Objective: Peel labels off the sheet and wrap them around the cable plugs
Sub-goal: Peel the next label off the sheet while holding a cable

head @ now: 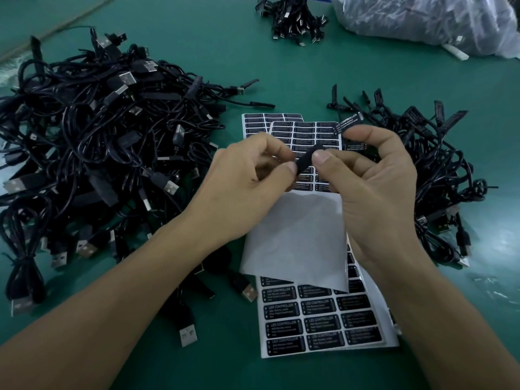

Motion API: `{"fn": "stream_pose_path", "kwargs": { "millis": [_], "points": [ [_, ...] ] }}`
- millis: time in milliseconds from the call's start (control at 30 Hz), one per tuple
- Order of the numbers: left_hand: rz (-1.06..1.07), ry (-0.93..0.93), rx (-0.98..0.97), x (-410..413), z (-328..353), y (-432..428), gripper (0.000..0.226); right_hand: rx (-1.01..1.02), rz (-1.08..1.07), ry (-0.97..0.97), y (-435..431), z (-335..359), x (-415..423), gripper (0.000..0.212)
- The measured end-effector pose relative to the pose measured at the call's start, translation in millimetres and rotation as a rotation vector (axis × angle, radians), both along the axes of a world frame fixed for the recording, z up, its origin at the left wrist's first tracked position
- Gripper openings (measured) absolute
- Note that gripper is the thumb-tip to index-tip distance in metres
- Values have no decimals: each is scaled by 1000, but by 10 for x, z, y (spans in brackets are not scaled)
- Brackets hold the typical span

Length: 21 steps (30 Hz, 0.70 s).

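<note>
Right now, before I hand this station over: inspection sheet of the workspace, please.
Surface: green table.
Job's things: plug held above the sheets; one label lifted at the right fingertips.
Clutter: plastic bag, far right.
Grips: left grip and right grip both pinch the plug.
Cables: left pile large; right pile smaller, some plugs tagged; bundle far back.
Surroundings: nothing seen beyond the table.
</note>
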<state>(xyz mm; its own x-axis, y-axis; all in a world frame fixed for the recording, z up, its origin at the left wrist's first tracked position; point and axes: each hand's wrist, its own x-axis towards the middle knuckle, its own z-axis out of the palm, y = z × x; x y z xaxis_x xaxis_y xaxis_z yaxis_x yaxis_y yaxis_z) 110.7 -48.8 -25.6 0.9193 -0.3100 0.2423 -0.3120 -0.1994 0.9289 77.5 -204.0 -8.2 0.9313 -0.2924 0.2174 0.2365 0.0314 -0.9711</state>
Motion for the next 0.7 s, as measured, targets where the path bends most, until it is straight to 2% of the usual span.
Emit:
{"fn": "stream_pose_path", "kwargs": {
  "millis": [100, 167, 300, 533, 700],
  "points": [
    [21, -32, 69, 22, 2, 4, 19, -37, -9, -8, 0, -14, 1, 37],
    [10, -19, 47, 41, -15, 13, 20, -43, -25, -12, 7, -13, -1, 34],
    [47, 27, -20, 72, -37, 18, 24, -24, -59, -19, 17, 9, -6, 13],
    [31, 82, -146, 57, -25, -9, 20, -46, -5, 114, 83, -29, -4, 13],
    [-19, 146, -227, 42, -5, -15, 11, -40, 7, 125, 89, -41, 7, 15]
  ]
}}
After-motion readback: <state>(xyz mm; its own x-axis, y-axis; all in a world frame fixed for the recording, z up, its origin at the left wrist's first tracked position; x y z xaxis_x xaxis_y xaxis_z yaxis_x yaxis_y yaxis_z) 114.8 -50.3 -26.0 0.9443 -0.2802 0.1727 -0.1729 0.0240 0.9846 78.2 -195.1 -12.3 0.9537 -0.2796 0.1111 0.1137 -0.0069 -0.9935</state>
